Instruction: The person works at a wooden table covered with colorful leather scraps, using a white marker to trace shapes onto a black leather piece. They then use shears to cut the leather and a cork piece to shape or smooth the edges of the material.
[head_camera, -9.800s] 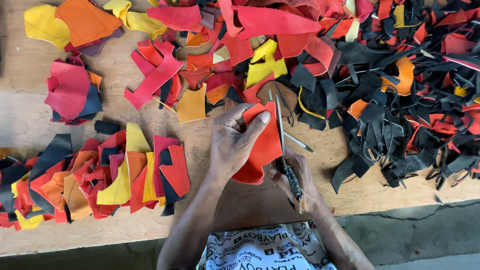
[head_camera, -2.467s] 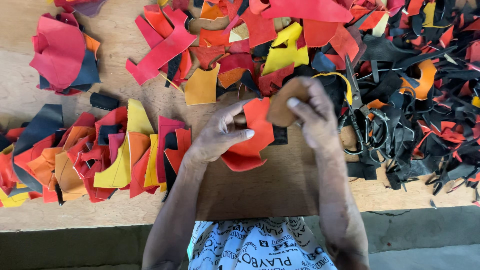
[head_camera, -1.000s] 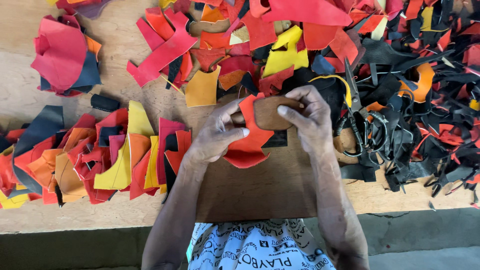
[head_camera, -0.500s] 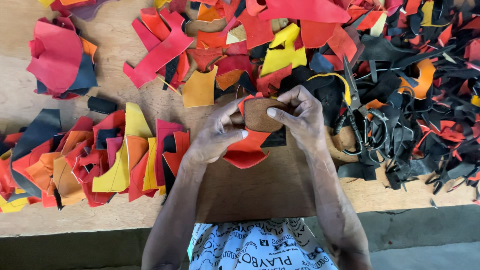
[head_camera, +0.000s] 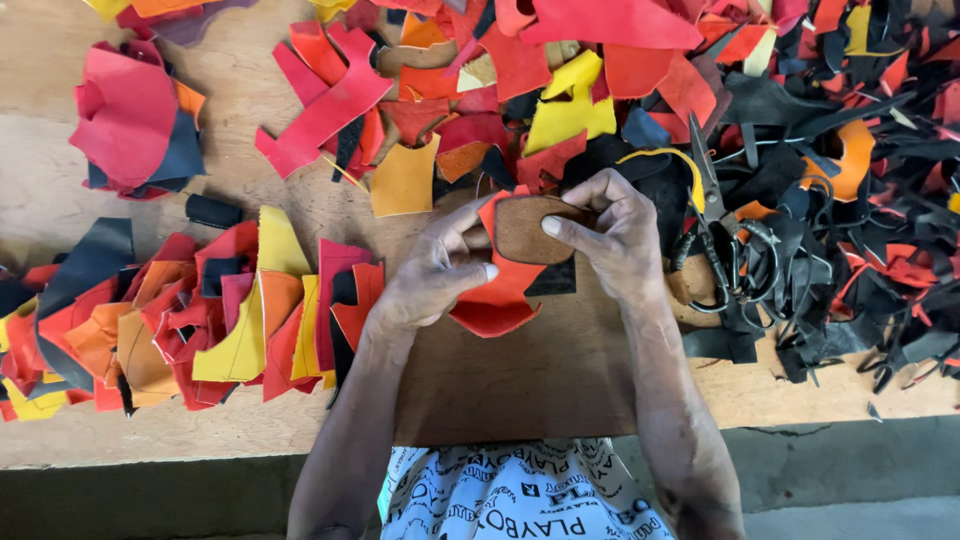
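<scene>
Head view, looking down on a wooden workbench (head_camera: 120, 440) strewn with leather offcuts. Over the last second the small brown oval leather template (head_camera: 535, 228) has sunk slightly from its raised position and been turned flatter over the red-orange leather scrap (head_camera: 497, 296); both hands have come down with it. Judged from this, the template is being laid onto the scrap rather than merely inspected.

Left hand (head_camera: 437, 268): wrist toward the near edge, fingers curled, thumb and forefinger closed on the left margin of the red-orange scrap and touching the template's left end. Right hand (head_camera: 617, 235): arched over the template's right end, fingers closed around it, thumb tip pressed on its upper face — a pinch grip. Whether the template fully rests on the scrap or is held just above it cannot be told from this angle.

The template and scrap lie at the centre, over a dark brown rectangular board (head_camera: 520, 380) that reaches the near edge. Black-handled steel scissors (head_camera: 722, 240) lie just right of the right hand, untouched, among a heap of black leather trimmings (head_camera: 860, 260). To the left, a fanned row of cut red, orange and yellow leather pieces (head_camera: 240, 320); on the far side, loose red and yellow scraps (head_camera: 560, 80).
</scene>
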